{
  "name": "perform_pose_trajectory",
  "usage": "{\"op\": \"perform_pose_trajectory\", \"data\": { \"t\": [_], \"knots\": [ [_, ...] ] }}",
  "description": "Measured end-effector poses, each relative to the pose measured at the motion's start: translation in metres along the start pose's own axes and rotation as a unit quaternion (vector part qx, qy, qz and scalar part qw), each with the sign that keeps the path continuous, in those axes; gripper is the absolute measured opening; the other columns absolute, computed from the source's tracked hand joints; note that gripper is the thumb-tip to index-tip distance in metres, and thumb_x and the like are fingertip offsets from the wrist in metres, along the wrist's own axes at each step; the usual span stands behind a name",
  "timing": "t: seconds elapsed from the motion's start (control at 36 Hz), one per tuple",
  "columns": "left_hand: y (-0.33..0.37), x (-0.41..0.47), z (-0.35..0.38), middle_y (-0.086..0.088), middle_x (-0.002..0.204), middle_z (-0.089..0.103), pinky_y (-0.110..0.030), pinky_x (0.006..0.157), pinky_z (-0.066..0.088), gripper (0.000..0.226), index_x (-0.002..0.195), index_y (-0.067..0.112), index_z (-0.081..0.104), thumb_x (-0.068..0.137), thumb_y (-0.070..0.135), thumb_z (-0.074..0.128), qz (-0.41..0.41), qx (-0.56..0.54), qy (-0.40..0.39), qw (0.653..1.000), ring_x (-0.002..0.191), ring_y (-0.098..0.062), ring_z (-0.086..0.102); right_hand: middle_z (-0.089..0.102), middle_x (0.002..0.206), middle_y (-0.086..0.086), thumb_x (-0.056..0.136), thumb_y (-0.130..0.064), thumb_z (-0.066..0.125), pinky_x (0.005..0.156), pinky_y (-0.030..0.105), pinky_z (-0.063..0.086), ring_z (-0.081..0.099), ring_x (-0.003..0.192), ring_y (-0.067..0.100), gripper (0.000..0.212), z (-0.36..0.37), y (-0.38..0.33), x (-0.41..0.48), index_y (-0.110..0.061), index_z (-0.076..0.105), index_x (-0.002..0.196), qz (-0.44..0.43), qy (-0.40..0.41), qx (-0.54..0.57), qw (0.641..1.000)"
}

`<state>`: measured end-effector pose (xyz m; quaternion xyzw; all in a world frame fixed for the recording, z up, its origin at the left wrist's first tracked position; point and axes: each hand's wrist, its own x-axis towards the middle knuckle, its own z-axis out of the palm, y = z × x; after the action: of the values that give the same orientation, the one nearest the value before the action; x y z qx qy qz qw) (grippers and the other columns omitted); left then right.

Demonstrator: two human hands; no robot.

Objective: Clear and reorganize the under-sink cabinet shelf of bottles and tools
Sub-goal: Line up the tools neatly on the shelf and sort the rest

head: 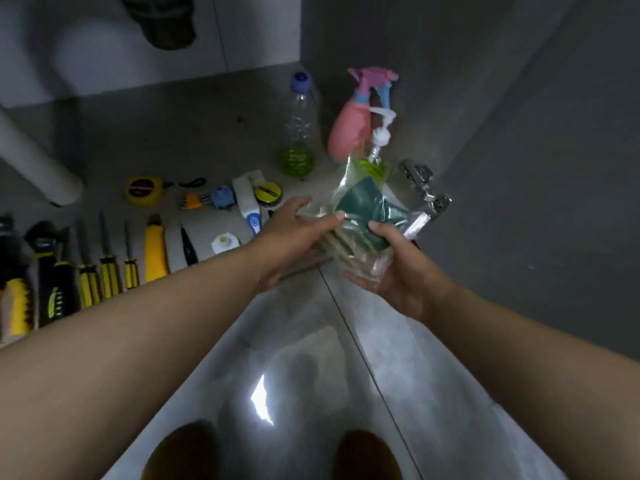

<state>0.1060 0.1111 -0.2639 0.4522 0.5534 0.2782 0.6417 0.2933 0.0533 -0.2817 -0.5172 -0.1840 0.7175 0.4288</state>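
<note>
Nearest me, at centre, my left hand (294, 233) and right hand (391, 268) are close together, both gripping a crumpled clear plastic bag of dark green scouring pads and pale sticks (360, 216) at the front right of the grey cabinet shelf (194, 140). At nine o'clock from the bag a row of yellow-and-black-handled screwdrivers (104, 268) lies on the shelf, with a round yellow tape measure (142, 191) beyond at ten. Farther back, at twelve, stand a clear plastic bottle with a blue cap and green liquid (300, 133) and a pink trigger spray bottle (349, 129).
</note>
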Motion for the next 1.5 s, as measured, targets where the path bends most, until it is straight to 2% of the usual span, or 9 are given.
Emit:
{"op": "perform_pose_trajectory", "data": {
  "t": [0.14,0.42,0.56,0.67,0.89,1.06,1.31,1.44,1.5],
  "knots": [
    [-0.005,0.016,-0.02,0.006,0.137,0.054,-0.015,0.077,0.043,0.069,0.15,0.03,0.039,0.09,0.042,0.07,0.059,0.078,0.095,0.991,0.104,-0.002,0.057,0.076,0.106,0.006,0.079,-0.047,0.075,0.077,0.04,0.059,0.075,0.086,0.023,0.042,0.029,-0.025,0.047,-0.022,0.07,0.112,-0.005,0.121,-0.057,0.991],
    [0.001,0.011,-0.013,0.005,0.136,0.048,-0.027,0.085,0.05,0.069,0.155,0.033,0.032,0.096,0.011,0.06,0.13,0.123,0.05,0.983,0.116,-0.025,0.062,0.072,0.065,0.0,0.074,-0.075,0.065,0.046,0.023,0.049,0.066,0.044,0.014,0.065,0.081,-0.034,0.073,-0.021,0.067,0.11,0.06,0.204,-0.101,0.972],
    [0.003,0.028,0.0,0.014,0.132,0.044,-0.011,0.053,0.044,0.068,0.156,0.045,0.024,0.101,0.019,0.056,0.107,0.118,0.02,0.987,0.061,0.003,0.059,0.062,0.115,0.008,0.071,-0.076,0.066,0.068,0.038,0.061,0.064,0.094,0.028,0.078,0.074,-0.033,0.067,-0.022,0.053,0.127,0.056,0.239,-0.118,0.962],
    [0.007,0.044,0.007,-0.003,0.151,0.048,-0.028,0.095,0.047,0.062,0.156,0.038,0.03,0.101,0.027,0.056,0.079,0.137,0.026,0.987,0.118,-0.019,0.059,0.042,0.138,0.014,0.073,-0.063,0.071,0.096,0.05,0.052,0.051,0.117,0.035,0.093,0.054,-0.029,0.069,-0.013,0.033,0.142,-0.036,0.383,-0.205,0.9],
    [0.014,0.067,0.018,-0.004,0.135,0.059,-0.037,0.094,0.055,0.065,0.157,0.034,0.028,0.099,0.017,0.053,0.055,0.089,0.024,0.994,0.108,-0.02,0.062,0.053,0.131,0.011,0.089,-0.035,0.063,0.091,0.05,0.056,0.063,0.104,0.03,0.047,0.042,-0.03,0.076,-0.035,0.043,0.132,-0.131,0.299,-0.248,0.912],
    [0.017,0.076,0.016,0.003,0.125,0.061,-0.024,0.067,0.046,0.066,0.156,0.032,0.032,0.098,0.011,0.054,0.079,0.088,0.031,0.993,0.092,-0.009,0.058,0.065,0.123,0.008,0.093,-0.027,0.064,0.099,0.049,0.052,0.065,0.11,0.028,0.043,0.045,-0.029,0.081,-0.021,0.046,0.132,-0.149,0.26,-0.253,0.92],
    [0.008,0.064,-0.003,0.008,0.132,0.06,-0.027,0.099,0.048,0.061,0.151,0.028,0.041,0.095,0.01,0.06,0.141,0.188,0.041,0.971,0.121,-0.014,0.058,0.043,0.14,0.014,0.09,-0.035,0.066,0.089,0.036,0.044,0.052,0.104,0.024,0.064,0.037,-0.022,0.064,-0.019,0.03,0.14,-0.199,0.337,-0.309,0.867],
    [0.016,0.038,-0.026,0.004,0.108,0.064,0.004,0.072,0.04,0.069,0.154,0.027,0.037,0.092,0.002,0.056,0.172,0.288,0.021,0.942,0.099,-0.016,0.064,0.037,0.144,0.016,0.093,-0.031,0.062,0.084,0.035,0.038,0.043,0.096,0.022,0.065,0.036,-0.025,0.044,-0.015,0.022,0.142,-0.174,0.317,-0.416,0.834],
    [0.025,0.026,-0.034,-0.011,0.118,0.063,-0.015,0.084,0.051,0.071,0.156,0.033,0.032,0.094,0.006,0.055,0.151,0.339,0.004,0.929,0.102,-0.027,0.061,0.04,0.139,0.018,0.092,-0.028,0.06,0.084,0.037,0.04,0.044,0.095,0.025,0.063,0.04,-0.03,0.032,-0.014,0.022,0.14,-0.157,0.303,-0.449,0.826]
  ]
}}
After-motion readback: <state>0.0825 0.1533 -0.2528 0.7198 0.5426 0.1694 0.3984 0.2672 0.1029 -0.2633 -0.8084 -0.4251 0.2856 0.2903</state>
